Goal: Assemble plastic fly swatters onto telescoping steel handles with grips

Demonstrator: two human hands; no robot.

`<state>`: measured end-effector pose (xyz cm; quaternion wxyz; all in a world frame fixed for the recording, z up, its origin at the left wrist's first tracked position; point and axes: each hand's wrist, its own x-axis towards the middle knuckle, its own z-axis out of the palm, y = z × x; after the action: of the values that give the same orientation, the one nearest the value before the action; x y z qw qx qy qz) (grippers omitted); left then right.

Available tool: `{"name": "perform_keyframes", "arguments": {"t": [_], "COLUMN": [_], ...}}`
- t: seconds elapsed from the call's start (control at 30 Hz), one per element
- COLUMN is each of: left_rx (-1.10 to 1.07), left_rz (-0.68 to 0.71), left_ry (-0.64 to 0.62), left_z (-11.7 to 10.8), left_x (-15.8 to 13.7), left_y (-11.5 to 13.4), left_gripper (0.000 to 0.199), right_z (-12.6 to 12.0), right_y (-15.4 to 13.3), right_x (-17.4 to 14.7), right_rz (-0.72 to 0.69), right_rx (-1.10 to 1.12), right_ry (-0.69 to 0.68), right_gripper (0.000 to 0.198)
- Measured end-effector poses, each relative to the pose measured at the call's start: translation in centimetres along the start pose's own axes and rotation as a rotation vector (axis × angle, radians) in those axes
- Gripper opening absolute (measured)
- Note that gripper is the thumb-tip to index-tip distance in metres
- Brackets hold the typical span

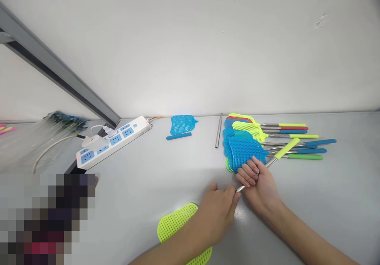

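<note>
I hold a yellow-green fly swatter at an angle between both hands. Its perforated head (176,222) shows partly from under my left forearm. My left hand (218,209) is closed around the neck, where the head meets the metal rod; the joint itself is hidden. Fingers of my right hand (259,186) wrap the silver rod (271,162) farther up, below the yellow-green grip (287,148). Just beyond my right hand lies a pile of fly swatters, with a blue head (245,152) on top and several blue, green, red and yellow-green handles pointing right.
Along the back lie a loose blue swatter head (181,124), a blue grip sleeve (178,136) and a bare metal rod (219,132). A white power strip (118,140) with plugs sits left, near a grey metal post (65,67) and plastic-wrapped items (63,122). A blurred patch covers the lower left.
</note>
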<state>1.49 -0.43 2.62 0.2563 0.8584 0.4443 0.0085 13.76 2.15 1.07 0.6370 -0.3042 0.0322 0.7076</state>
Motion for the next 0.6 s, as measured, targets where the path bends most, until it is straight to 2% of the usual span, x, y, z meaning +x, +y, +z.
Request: {"name": "perform_keyframes", "arguments": {"t": [0.6], "left_rx": [-0.030], "left_rz": [0.005], "left_ry": [0.044], "left_z": [-0.07], "left_x": [0.01], "left_y": [-0.26], "left_gripper": [0.033], "right_z": [-0.25], "right_y": [-0.02], "right_x": [-0.10], "right_rz": [0.018], "right_rx": [-0.013], "right_ry": [0.007], "right_gripper": [0.037]}}
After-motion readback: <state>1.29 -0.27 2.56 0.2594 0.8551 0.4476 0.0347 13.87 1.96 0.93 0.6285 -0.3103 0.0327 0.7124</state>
